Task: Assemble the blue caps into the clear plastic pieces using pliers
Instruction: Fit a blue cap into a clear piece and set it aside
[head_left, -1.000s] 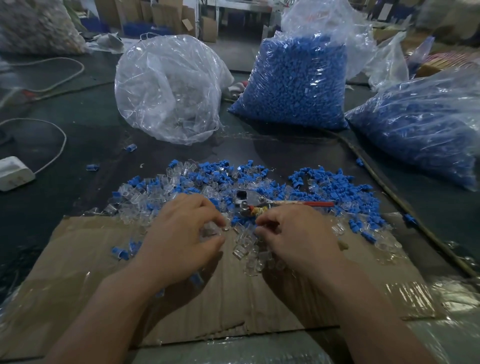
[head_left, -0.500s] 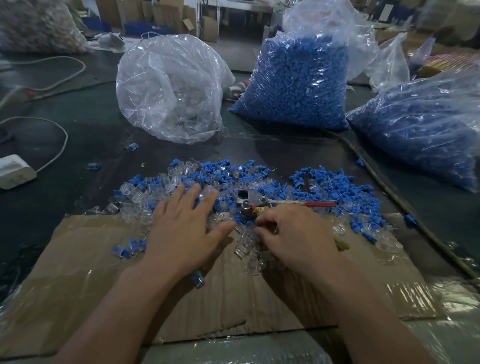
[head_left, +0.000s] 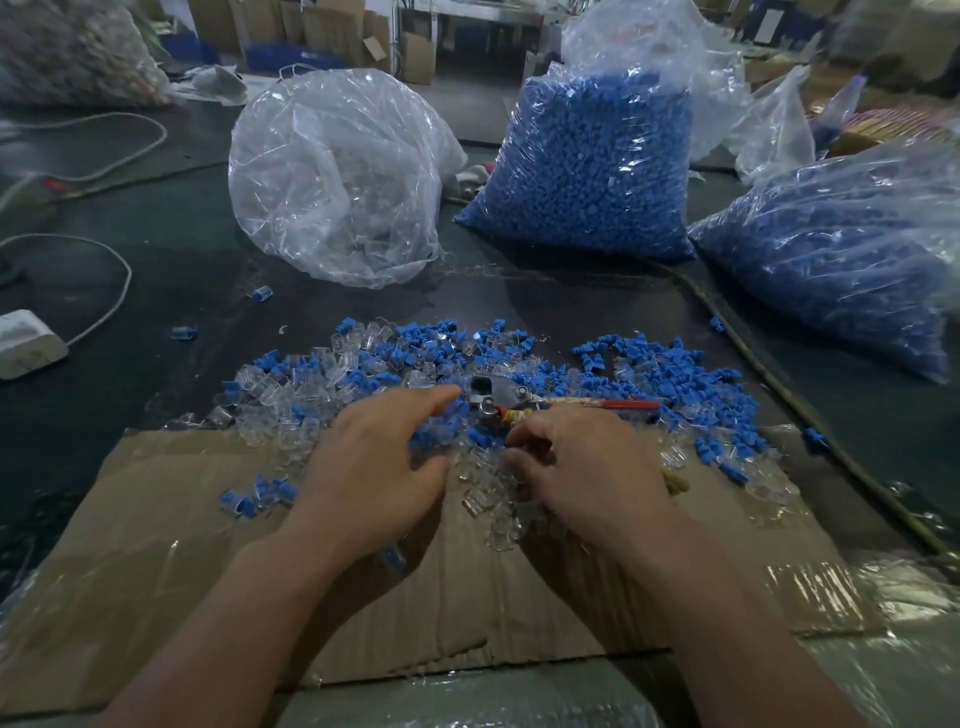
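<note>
Head view: likely light, slippery blue caps (head_left: 670, 371) are best pinched sidewise; left hand (head_left: 371, 467) is spread bare; what curled right hand (head_left: 587, 467) grips cannot be told.

Blue caps (head_left: 670, 374), clear pcs (head_left: 488, 499), red-handled pliers (head_left: 519, 397).

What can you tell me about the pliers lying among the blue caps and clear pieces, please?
The pliers lie flat on the pile of blue caps and clear plastic pieces, by the far edge of the cardboard sheet. Their grey metal head, with a pivot bolt, points left. One red-sleeved handle runs right, untouched; the other, wrapped in yellowish material, passes under the right hand, whose curled fingers seem to hold it. The forefinger of the left hand reaches near the head; contact is unclear.
</note>
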